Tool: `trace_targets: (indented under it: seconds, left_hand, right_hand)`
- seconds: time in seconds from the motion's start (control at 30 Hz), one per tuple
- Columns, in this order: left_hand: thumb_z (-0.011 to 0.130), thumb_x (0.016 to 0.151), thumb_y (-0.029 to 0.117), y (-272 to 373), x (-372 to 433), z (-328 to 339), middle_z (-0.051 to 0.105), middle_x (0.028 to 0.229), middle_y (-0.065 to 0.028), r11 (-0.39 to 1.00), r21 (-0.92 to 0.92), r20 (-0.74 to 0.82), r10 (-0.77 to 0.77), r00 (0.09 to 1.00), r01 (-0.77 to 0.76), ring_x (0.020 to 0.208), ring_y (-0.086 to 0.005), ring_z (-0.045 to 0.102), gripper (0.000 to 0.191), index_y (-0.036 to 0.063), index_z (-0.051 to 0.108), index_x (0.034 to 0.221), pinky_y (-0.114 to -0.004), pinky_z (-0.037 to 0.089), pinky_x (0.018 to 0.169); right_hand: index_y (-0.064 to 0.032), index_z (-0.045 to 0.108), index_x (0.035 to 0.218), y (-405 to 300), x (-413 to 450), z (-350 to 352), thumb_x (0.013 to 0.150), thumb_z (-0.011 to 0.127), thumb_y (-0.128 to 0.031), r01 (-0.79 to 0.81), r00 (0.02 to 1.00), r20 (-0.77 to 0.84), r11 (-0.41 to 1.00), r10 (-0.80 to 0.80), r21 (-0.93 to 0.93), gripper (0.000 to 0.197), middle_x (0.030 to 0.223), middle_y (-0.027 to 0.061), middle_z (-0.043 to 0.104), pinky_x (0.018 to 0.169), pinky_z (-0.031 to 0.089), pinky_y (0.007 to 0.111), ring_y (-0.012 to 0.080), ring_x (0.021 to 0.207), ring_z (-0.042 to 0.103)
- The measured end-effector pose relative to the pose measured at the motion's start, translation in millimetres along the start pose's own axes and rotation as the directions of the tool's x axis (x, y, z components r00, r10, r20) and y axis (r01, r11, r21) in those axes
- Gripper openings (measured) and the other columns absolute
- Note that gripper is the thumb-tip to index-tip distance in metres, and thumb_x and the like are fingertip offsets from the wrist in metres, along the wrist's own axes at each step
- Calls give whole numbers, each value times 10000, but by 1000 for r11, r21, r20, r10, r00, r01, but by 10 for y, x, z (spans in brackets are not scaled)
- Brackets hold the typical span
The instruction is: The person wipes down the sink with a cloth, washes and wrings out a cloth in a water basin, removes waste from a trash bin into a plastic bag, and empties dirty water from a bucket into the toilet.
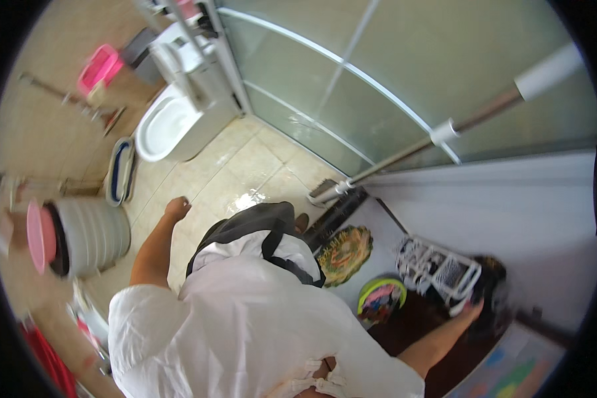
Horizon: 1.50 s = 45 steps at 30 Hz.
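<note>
My left hand (177,208) hangs over the beige tiled floor (256,161) with its fingers curled and nothing visible in them. Out to the right, my right hand (471,311) is blurred beside a white-framed rack (440,271) with black-and-white items. Something small, white and pinkish shows at its fingertips; whether the hand grips it cannot be told. A dark, shiny bag-like bundle (495,293) lies just past that hand. Nearer my body stands a lime-green-rimmed basin (403,293) full of mixed coloured items. A patterned oval mat (346,254) lies near my legs.
A long-handled brush (323,191) leans across the frosted glass partition (298,64). Along the left are a white toilet (166,124), a folded basin (120,171) and a large ribbed bin (94,239) with a pink basin (41,236). A dark threshold (341,214) crosses the floor, which is shiny in places.
</note>
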<state>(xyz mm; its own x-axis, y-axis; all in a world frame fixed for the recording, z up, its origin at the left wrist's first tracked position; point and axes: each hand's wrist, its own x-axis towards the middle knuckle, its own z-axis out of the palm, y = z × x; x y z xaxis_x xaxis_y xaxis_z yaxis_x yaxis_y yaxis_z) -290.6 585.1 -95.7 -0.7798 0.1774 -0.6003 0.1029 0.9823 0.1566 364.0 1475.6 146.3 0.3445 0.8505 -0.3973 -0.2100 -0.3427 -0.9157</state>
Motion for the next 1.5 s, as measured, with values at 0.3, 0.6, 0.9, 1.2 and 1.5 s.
trace_targets:
  seconds: [0.3, 0.6, 0.9, 1.2, 1.5]
  left_hand:
    - [627, 836, 343, 1135, -161, -361, 688, 923, -152, 997, 14, 16, 69, 997, -69, 894, -338, 644, 278, 100, 665, 966, -433, 508, 778]
    - [611, 848, 320, 1757, -306, -499, 688, 935, -140, 993, -16, -12, 121, 993, -121, 891, -324, 644, 285, 97, 651, 1021, -416, 506, 786]
    - [612, 840, 324, 1564, -724, -310, 680, 977, -137, 993, 72, 89, 83, 993, -89, 932, -327, 631, 278, 109, 653, 1011, -428, 500, 803]
    - [617, 844, 359, 1454, -687, -158, 676, 1002, -144, 991, 17, 21, 136, 991, -136, 952, -339, 627, 309, 113, 649, 1028, -437, 496, 816]
    - [609, 841, 319, 1602, -696, -99, 663, 1062, -149, 947, -159, 35, 288, 957, -279, 998, -332, 619, 322, 108, 641, 1082, -426, 491, 854]
  right_hand:
    - [-113, 493, 1346, -245, 1029, 438, 888, 638, -343, 401, 879, -229, 909, -417, -117, 533, 1451, 180, 353, 911, 478, 419, 315, 1169, 499]
    - [-85, 530, 1271, -494, 1691, 576, 815, 711, -268, 214, 937, -299, 974, -182, 77, 523, 1284, 233, 505, 802, 532, 372, 313, 1008, 595]
    - [-40, 552, 1213, -673, 2270, 49, 879, 614, -208, 302, 872, -447, 939, -200, 167, 379, 1167, 132, 581, 682, 556, 365, 283, 920, 605]
    - [-12, 684, 1080, -93, 286, 935, 932, 582, -194, 725, 429, 2, 343, -903, -597, 256, 1093, 164, 656, 760, 539, 347, 259, 881, 651]
    - [33, 551, 1202, 2266, -1985, 922, 951, 511, -307, 867, 120, 829, -349, -547, -355, 425, 1138, 207, 521, 924, 415, 434, 386, 1058, 509]
